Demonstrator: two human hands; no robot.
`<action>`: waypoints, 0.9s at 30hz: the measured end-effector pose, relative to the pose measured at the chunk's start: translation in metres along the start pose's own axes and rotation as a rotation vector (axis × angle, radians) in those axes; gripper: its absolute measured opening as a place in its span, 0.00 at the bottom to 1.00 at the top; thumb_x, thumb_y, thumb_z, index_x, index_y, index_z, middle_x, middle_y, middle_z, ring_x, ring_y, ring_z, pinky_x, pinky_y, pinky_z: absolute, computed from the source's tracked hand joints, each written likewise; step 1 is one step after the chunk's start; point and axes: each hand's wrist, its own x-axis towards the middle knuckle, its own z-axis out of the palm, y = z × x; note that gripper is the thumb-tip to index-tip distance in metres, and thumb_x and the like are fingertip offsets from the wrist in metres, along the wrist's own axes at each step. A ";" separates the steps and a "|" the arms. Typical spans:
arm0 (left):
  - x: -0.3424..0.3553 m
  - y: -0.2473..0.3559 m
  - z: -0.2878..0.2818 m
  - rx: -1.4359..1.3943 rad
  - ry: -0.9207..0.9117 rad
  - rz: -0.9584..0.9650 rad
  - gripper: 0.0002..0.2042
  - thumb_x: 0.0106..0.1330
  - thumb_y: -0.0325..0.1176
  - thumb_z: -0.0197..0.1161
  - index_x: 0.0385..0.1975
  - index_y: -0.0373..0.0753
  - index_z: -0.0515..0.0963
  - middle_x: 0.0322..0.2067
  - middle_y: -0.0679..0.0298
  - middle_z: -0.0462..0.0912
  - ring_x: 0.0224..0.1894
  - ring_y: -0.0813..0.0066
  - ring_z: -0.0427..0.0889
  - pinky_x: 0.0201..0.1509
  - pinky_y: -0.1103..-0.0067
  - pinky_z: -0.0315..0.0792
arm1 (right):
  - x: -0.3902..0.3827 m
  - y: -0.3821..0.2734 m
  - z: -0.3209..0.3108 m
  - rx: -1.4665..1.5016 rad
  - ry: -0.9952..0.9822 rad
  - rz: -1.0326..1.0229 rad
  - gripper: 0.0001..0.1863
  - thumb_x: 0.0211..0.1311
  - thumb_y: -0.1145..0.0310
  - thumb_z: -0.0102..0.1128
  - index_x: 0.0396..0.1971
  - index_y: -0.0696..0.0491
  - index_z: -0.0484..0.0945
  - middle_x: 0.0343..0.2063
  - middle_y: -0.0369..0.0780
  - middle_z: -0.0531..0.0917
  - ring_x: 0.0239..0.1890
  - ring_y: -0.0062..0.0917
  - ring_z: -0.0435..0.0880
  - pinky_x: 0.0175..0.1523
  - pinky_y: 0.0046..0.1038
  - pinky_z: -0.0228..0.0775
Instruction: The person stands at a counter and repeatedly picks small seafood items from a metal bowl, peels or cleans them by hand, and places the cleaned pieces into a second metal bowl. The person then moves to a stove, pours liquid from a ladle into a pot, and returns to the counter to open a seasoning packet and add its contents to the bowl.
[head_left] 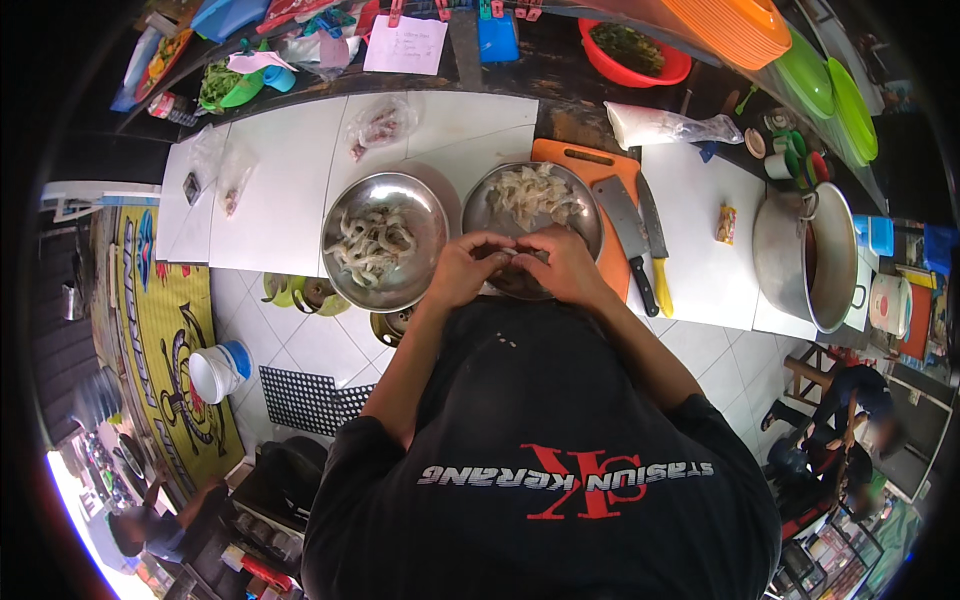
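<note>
- Head view — your left hand (462, 268) and right hand (565, 265) meet fingertip to fingertip over the near rim of the right steel bowl (580, 200); both are pinched together on one small pale shrimp (510, 254), which sits right between your thumbs and is mostly hidden by them.
- To do this well, I judge: keep the piece low over that bowl so scraps drop inside; hold it steady with one hand and let the other do the pulling; keep the pinch light so the flesh does not tear.
- Just beyond the grip lies the heap of pale shrimp in the right bowl; to its left, the left steel bowl (425, 280) holds more.
- Right of the grip, a cleaver (622, 215) and a yellow-handled knife (655, 250) lie on an orange cutting board (580, 157) — well within elbow reach, so mind them.
- Packages: a small yellow sachet (726, 224) further right, near a big steel pot (790, 262); a long clear plastic bag (665, 126) beyond the board; small clear bags (380, 125) beyond and left; a white written sheet (405, 45) far beyond.
</note>
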 end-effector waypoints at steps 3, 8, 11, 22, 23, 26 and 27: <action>0.003 -0.006 0.014 -0.247 0.093 0.013 0.18 0.69 0.24 0.65 0.57 0.29 0.73 0.47 0.58 0.83 0.45 0.75 0.84 0.46 0.77 0.81 | -0.001 0.005 0.005 -0.060 0.110 0.005 0.10 0.58 0.67 0.67 0.38 0.54 0.86 0.35 0.44 0.86 0.42 0.45 0.81 0.51 0.43 0.71; 0.009 -0.003 0.038 -0.658 0.230 -0.123 0.18 0.68 0.25 0.67 0.54 0.29 0.71 0.46 0.55 0.82 0.45 0.71 0.85 0.48 0.76 0.82 | -0.001 0.001 0.008 -0.331 0.233 -0.096 0.08 0.55 0.69 0.68 0.35 0.52 0.86 0.32 0.39 0.84 0.41 0.41 0.80 0.48 0.41 0.70; 0.011 -0.007 0.040 -0.588 0.246 -0.142 0.12 0.70 0.25 0.65 0.50 0.33 0.74 0.43 0.60 0.82 0.45 0.72 0.83 0.49 0.76 0.81 | -0.003 -0.002 0.009 -0.425 0.222 -0.131 0.06 0.53 0.71 0.68 0.33 0.51 0.85 0.30 0.38 0.83 0.40 0.39 0.79 0.46 0.41 0.70; 0.006 -0.002 0.039 -0.257 0.189 -0.152 0.10 0.68 0.26 0.67 0.47 0.31 0.81 0.32 0.66 0.86 0.31 0.82 0.82 0.36 0.86 0.76 | -0.004 0.014 0.010 -0.157 0.202 -0.038 0.06 0.60 0.71 0.65 0.35 0.56 0.85 0.31 0.44 0.85 0.36 0.39 0.82 0.44 0.36 0.74; 0.005 -0.002 0.039 -0.265 0.187 -0.143 0.10 0.69 0.26 0.67 0.47 0.31 0.81 0.31 0.66 0.86 0.30 0.83 0.82 0.36 0.86 0.75 | -0.004 0.012 0.010 -0.068 0.180 0.088 0.07 0.61 0.70 0.64 0.36 0.57 0.85 0.31 0.44 0.86 0.36 0.36 0.83 0.43 0.34 0.74; 0.007 -0.001 0.033 -0.063 0.158 -0.095 0.11 0.70 0.27 0.66 0.48 0.30 0.81 0.34 0.63 0.87 0.33 0.82 0.84 0.37 0.84 0.77 | -0.005 0.010 0.012 0.144 0.141 0.389 0.10 0.66 0.68 0.61 0.37 0.59 0.85 0.31 0.43 0.87 0.33 0.28 0.84 0.41 0.28 0.74; 0.007 0.000 0.032 -0.006 0.161 -0.074 0.11 0.70 0.27 0.66 0.48 0.30 0.81 0.35 0.62 0.87 0.34 0.82 0.84 0.38 0.84 0.77 | -0.005 0.016 0.015 0.177 0.147 0.436 0.11 0.67 0.68 0.60 0.38 0.60 0.85 0.31 0.43 0.87 0.33 0.25 0.84 0.40 0.26 0.73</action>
